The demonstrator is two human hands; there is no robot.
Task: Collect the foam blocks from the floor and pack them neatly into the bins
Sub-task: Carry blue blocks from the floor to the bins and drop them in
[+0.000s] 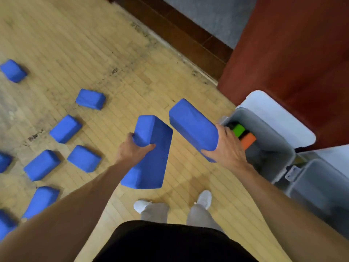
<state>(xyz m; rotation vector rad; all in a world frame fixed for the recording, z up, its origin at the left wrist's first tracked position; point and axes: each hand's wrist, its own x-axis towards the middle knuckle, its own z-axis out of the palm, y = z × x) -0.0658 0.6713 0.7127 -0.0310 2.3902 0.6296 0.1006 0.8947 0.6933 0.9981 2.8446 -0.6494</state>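
From the head camera, the person stands on a pale wooden floor (113, 53) and looks down past a black top, grey trousers and white shoes (204, 198).

The left hand (135, 150) grips a blue foam block (153, 163) near its upper end. The fingers curl over the far edge and the thumb presses on the near face. The block hangs tilted in the air above the floor, in front of the feet.

The right hand (226, 148) holds a second blue block (192, 127) by its near end, with the fingers wrapped round the right side and the thumb underneath. This block points up and to the left. It sits just beside the first one, with a narrow gap between them.

Right of that hand stands an open grey bin (272, 133). A green block (238, 130) and an orange block (249, 140) lie inside it, against its left wall. A white panel (279, 114) lies behind the bin, and a second grey bin (317, 178) stands next to it, nearer the person. A red-brown door (292, 53) rises beyond both.

More blue blocks lie scattered over the floor to the left, well apart from the bins:
- One sits far off (13, 70).
- One lies in the middle (90, 99).
- Three are clustered (65, 128), (84, 157), (41, 164).
- One is partly hidden by the left forearm (42, 199).
- Others are cut off by the left edge of the frame.
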